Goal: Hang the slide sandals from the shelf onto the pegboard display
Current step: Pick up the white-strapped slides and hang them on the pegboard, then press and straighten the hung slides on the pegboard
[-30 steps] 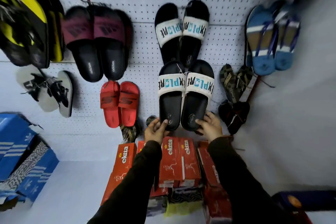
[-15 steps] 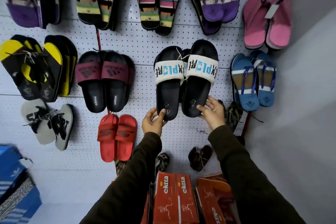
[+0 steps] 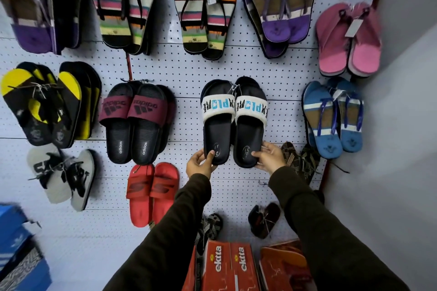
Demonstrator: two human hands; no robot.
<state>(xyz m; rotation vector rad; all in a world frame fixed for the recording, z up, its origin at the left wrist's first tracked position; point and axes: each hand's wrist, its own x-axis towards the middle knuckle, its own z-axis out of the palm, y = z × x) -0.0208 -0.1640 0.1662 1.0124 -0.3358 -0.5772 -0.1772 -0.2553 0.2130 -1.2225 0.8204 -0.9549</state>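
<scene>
A pair of black slide sandals point(image 3: 234, 123) with white EXPLORE straps is held flat against the white pegboard point(image 3: 189, 71), toes up, tied together at the top. My left hand point(image 3: 199, 164) grips the heel of the left sandal. My right hand point(image 3: 270, 156) grips the heel of the right sandal. Another black sandal edge shows behind the pair, so the peg itself is hidden.
Maroon-strap adidas slides point(image 3: 136, 123) hang to the left, red slides point(image 3: 151, 192) below them. Blue flip-flops point(image 3: 333, 116) and dark patterned sandals point(image 3: 300, 160) hang right. Striped flip-flops point(image 3: 204, 16) hang above. Red ekkta boxes point(image 3: 227, 267) are stacked below, with a grey wall point(image 3: 390, 149) on the right.
Both hands have lifted the EXPLORE pair up the pegboard, over the identical pair that hung higher. The view has tilted up, bringing the top row of flip-flops into sight.
</scene>
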